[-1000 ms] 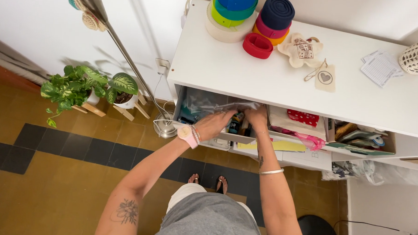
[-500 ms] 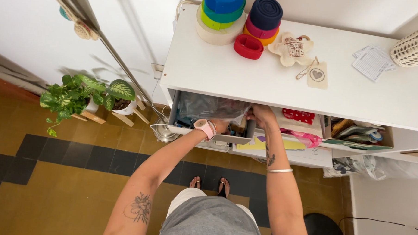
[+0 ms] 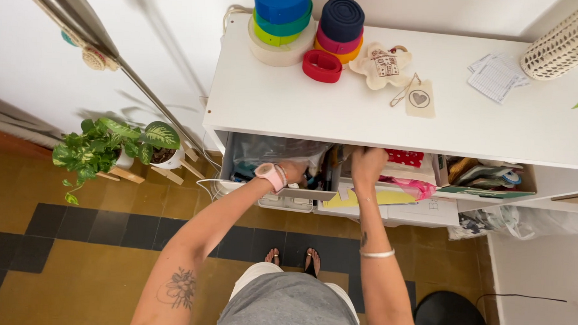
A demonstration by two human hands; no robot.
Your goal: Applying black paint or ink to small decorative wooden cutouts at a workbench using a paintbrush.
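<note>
Left hand (image 3: 296,172), pink watch at the wrist, reaches into the open shelf under the white surface (image 3: 367,114); fingers go in behind a crinkled clear plastic bag (image 3: 273,152), so whether they are spread or closed I cannot tell. Right hand (image 3: 368,164) just beside it, fingers curled down into the same shelf, apparently closing on something dark; the item itself is hidden, grip not certain. Both hands sit over a pale plastic organizer tray (image 3: 294,196) crammed with small dark items. Yellow paper (image 3: 364,197) and a pink ribbon-like bundle (image 3: 407,184) lie right of the right hand.

Progress, judged: rummaging mid-way, nothing lifted clear of the shelf, nothing newly set on top.

On top: stacked coloured tape rolls (image 3: 281,15), a red roll (image 3: 322,65), a fabric heart tag (image 3: 420,98).

Hidden: shelf depth in shadow, fingertips of both hands, tray contents too small to name. Woven basket (image 3: 565,41) cut off at the edge.
</note>
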